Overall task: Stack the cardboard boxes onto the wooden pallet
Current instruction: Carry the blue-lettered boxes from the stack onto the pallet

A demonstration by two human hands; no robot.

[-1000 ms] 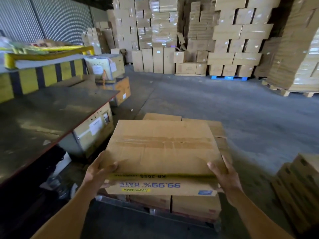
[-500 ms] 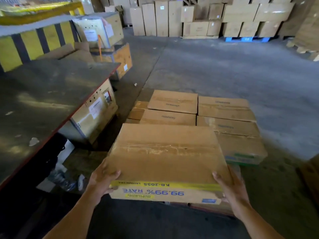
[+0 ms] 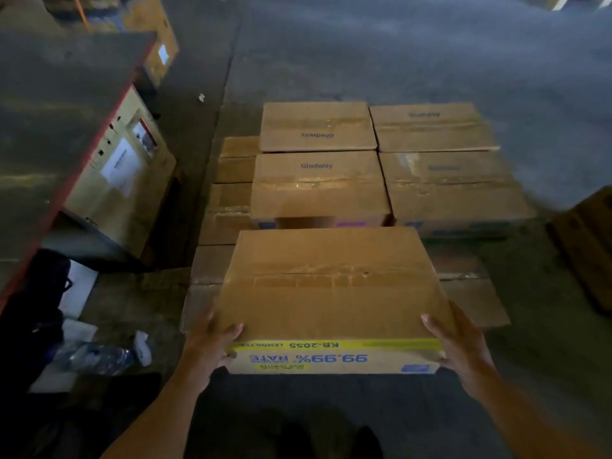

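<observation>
While the head camera is looking steeply down, a person is holding a taped brown cardboard box with a yellow printed band [image 3: 334, 293] low in front of the body, above the near row of the stack. It is hovering over flat brown boxes of the lower layer [image 3: 477, 293], just short of the four upper-layer brown boxes [image 3: 319, 183]; the wooden pallet itself is hidden beneath them. The left hand [image 3: 212, 342] is clamping the near left corner, fingers [image 3: 233, 327] wrapping onto the top face. The right hand [image 3: 460, 346] is mirroring it at the near right corner, thumb lying along the top edge. Both forearms are reaching forward and slightly inward. Judging by the flat, unbowed panels, the box is probably stiff and moderately heavy, so opposite corners or the bottom edges are offering the safest hold.
</observation>
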